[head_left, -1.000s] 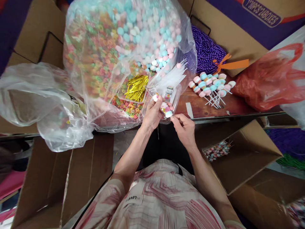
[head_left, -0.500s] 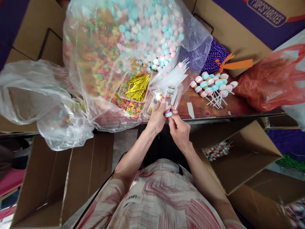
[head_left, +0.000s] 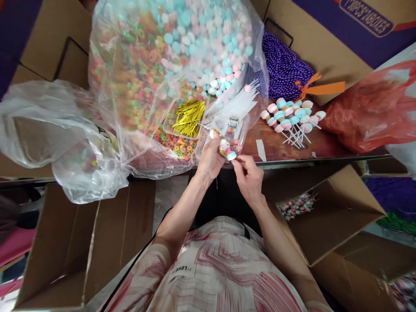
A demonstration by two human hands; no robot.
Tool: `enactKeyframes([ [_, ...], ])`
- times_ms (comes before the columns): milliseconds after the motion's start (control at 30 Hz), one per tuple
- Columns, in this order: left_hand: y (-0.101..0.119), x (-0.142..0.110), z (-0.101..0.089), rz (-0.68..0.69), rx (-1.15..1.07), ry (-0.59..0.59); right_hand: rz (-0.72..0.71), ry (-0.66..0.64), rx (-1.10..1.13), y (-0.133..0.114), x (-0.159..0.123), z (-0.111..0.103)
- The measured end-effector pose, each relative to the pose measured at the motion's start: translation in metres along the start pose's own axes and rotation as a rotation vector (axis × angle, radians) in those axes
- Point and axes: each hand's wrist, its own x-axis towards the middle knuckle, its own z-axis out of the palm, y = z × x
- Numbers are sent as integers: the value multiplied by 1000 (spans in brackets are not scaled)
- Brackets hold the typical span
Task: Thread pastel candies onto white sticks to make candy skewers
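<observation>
The right hand (head_left: 250, 175) pinches the stick end of a candy skewer (head_left: 226, 149), while the left hand (head_left: 211, 158) grips its stacked candies. The skewer sits just before the clear tray (head_left: 242, 130). Beyond the tray lie gold twist ties (head_left: 188, 118) and the big candy bag (head_left: 175, 56).

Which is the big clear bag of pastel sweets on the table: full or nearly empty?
Full. The big clear bag bulges with blue, pink and white sweets, piled high behind the tray of gold twist ties.
</observation>
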Motion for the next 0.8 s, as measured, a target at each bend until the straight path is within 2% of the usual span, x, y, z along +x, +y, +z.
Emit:
enactKeyframes([
  [167, 0, 3, -1, -33, -17, 9, -116, -32, -52, 2, 1, -6],
  [333, -5, -1, 2, 23, 0, 2, -218, 25, -129, 6, -1, 1],
  [400, -8, -3, 4, 40, 1, -5, -207, 62, -157, 7, -3, 5],
  [533, -10, -4, 6, 56, -3, 19, -83, 98, -136, 7, -6, 10],
  [800, -12, 0, 7, 111, -3, 80, -62, 22, -25, 6, -7, 9],
])
